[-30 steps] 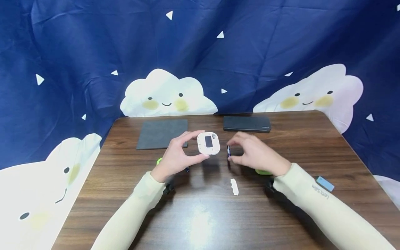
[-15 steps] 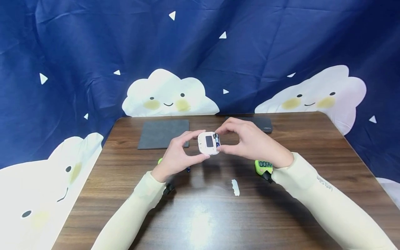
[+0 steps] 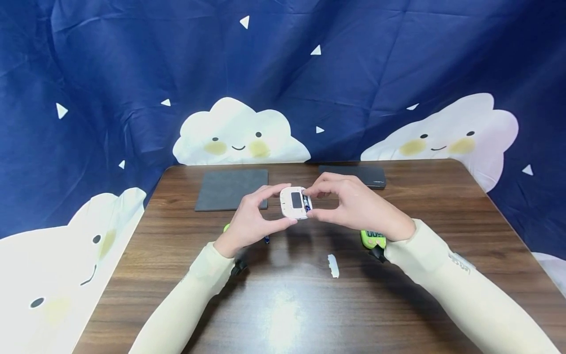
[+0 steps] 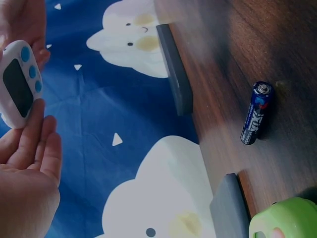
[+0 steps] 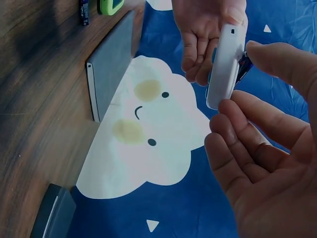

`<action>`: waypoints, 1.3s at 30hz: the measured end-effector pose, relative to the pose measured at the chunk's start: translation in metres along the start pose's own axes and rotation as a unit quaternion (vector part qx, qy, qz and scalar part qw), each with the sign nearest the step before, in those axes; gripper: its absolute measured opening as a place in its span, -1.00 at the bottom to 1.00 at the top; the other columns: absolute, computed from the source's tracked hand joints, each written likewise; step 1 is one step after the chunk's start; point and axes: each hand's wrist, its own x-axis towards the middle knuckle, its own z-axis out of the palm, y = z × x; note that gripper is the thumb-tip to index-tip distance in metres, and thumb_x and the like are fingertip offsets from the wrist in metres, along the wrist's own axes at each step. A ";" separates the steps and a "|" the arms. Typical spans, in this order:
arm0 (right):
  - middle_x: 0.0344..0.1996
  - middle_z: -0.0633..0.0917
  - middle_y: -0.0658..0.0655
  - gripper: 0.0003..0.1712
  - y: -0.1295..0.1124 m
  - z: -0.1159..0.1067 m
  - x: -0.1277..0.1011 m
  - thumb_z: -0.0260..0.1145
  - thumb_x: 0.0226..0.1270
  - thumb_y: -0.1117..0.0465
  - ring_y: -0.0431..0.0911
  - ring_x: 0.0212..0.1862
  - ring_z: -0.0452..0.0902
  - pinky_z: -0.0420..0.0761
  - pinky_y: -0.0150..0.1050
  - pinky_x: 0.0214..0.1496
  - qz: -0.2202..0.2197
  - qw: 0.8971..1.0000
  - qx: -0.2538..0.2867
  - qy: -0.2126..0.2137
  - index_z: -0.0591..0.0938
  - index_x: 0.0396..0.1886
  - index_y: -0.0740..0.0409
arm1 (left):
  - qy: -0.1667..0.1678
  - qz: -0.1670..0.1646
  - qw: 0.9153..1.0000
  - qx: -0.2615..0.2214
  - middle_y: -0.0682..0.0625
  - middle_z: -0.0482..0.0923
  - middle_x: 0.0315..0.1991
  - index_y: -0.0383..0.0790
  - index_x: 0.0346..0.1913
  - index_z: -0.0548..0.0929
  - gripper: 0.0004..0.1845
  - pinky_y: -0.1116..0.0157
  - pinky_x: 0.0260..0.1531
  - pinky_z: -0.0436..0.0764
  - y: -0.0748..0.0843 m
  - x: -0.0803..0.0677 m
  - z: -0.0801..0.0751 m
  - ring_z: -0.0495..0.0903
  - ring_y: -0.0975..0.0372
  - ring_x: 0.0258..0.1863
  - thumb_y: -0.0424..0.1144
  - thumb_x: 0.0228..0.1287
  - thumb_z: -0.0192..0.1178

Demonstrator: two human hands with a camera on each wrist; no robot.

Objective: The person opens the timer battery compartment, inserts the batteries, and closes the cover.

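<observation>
Two cloud-print blue drapes back the wooden table [image 3: 398, 206]. Left hand [image 3: 249, 221] grips the white timer [image 3: 295, 202]; right hand [image 3: 355, 206] pinches a battery [image 3: 305, 201] against it.

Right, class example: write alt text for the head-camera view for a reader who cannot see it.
Two hands hold a small white digital timer above a wooden table: the left hand grips it while the right hand presses a battery into its back. A white battery cover lies below.

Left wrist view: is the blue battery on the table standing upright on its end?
No, the blue battery lies flat on its side on the wooden table, apart from both hands.
</observation>
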 end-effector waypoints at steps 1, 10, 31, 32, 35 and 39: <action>-0.05 0.83 -0.01 -0.53 0.000 0.000 -0.001 0.71 0.32 0.13 -0.17 -0.08 0.67 0.67 -0.24 -0.07 0.004 1.000 0.002 0.002 0.86 0.21 0.01 | 0.000 0.001 1.000 -0.001 0.19 0.79 0.24 0.18 0.51 0.67 -0.20 0.17 0.06 0.56 0.000 0.000 0.000 0.67 0.16 0.17 -0.09 0.17 0.74; 0.06 0.82 0.08 -0.28 0.016 0.014 -0.003 0.66 0.41 0.19 -0.08 0.08 0.73 0.71 -0.37 0.20 0.126 0.969 0.212 0.003 0.64 0.52 0.02 | 0.005 -0.001 1.000 -0.010 0.14 0.79 0.24 0.13 0.50 0.68 -0.19 0.15 0.15 0.59 0.000 0.001 -0.002 0.68 0.23 0.19 -0.13 0.15 0.75; -0.05 0.83 0.11 -0.34 0.017 0.044 -0.010 0.49 0.52 0.31 -0.09 -0.02 0.78 0.79 -0.30 0.11 0.171 0.902 0.396 0.013 0.57 0.56 0.15 | -0.011 -0.029 0.998 -0.061 0.14 0.77 0.30 0.06 0.50 0.69 -0.21 0.11 0.12 0.55 -0.001 0.000 -0.001 0.66 0.10 0.18 -0.17 0.17 0.73; -0.05 0.83 0.10 -0.35 0.017 0.044 -0.010 0.49 0.53 0.30 -0.07 -0.02 0.78 0.80 -0.29 0.11 0.173 0.901 0.397 0.013 0.57 0.56 0.16 | -0.011 -0.028 0.998 -0.060 0.13 0.77 0.30 0.03 0.50 0.69 -0.21 0.10 0.11 0.55 -0.001 0.000 -0.001 0.66 0.06 0.18 -0.18 0.17 0.72; -0.06 0.83 0.09 -0.36 0.017 0.045 -0.009 0.49 0.53 0.30 -0.03 -0.03 0.79 0.81 -0.30 0.09 0.175 0.901 0.396 0.018 0.59 0.54 0.15 | -0.011 -0.025 0.998 -0.060 0.12 0.78 0.29 0.01 0.49 0.69 -0.21 0.08 0.10 0.56 -0.002 0.001 -0.001 0.66 0.02 0.17 -0.18 0.17 0.73; -0.08 0.84 0.08 -0.38 0.017 0.046 -0.009 0.52 0.51 0.29 -0.08 -0.07 0.79 0.82 -0.28 0.08 0.179 0.901 0.394 0.028 0.62 0.51 0.15 | -0.010 -0.024 0.998 -0.064 0.14 0.78 0.29 0.07 0.49 0.69 -0.22 0.04 0.16 0.58 -0.002 0.001 0.000 0.66 0.14 0.18 -0.20 0.17 0.73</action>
